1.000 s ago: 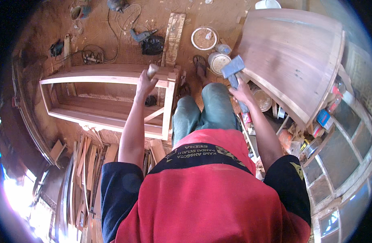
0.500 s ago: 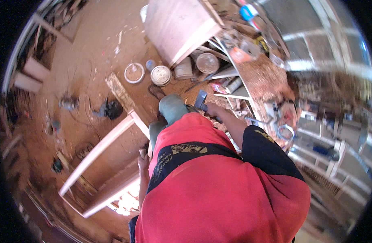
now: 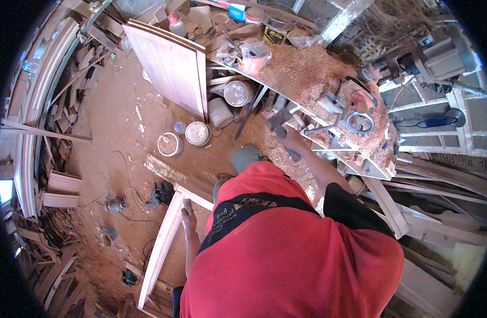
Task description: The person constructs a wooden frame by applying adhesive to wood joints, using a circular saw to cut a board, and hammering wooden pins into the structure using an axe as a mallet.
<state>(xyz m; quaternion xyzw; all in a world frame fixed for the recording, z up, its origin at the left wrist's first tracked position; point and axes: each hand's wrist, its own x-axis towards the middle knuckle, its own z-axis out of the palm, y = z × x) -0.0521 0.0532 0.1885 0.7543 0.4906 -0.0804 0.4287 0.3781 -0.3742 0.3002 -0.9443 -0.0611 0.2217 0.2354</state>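
My right hand [image 3: 291, 138] is closed around a hammer [image 3: 278, 123], its dark head up and its handle coming out below my fist. It is beside the edge of the shavings-covered workbench [image 3: 307, 66]. My left hand [image 3: 189, 217] is low on the left, fingers closed on a small brownish piece that I cannot make out. Close by that hand stands a pale wooden frame [image 3: 166, 241], its upper corner just above my fingers. My body hides part of the frame.
White buckets [image 3: 198, 133] stand on the dusty floor ahead, near leaning wooden panels [image 3: 169, 69]. A loose board [image 3: 165, 168] and a power tool with a cord [image 3: 116, 204] lie left. A clear tape roll or ring [image 3: 360, 123] sits on the bench. Scrap wood lines the left wall.
My view has swung to the right, and the bench shows more fully. My right hand has carried the hammer out toward the bench edge. My left hand is now nearer the frame's corner.
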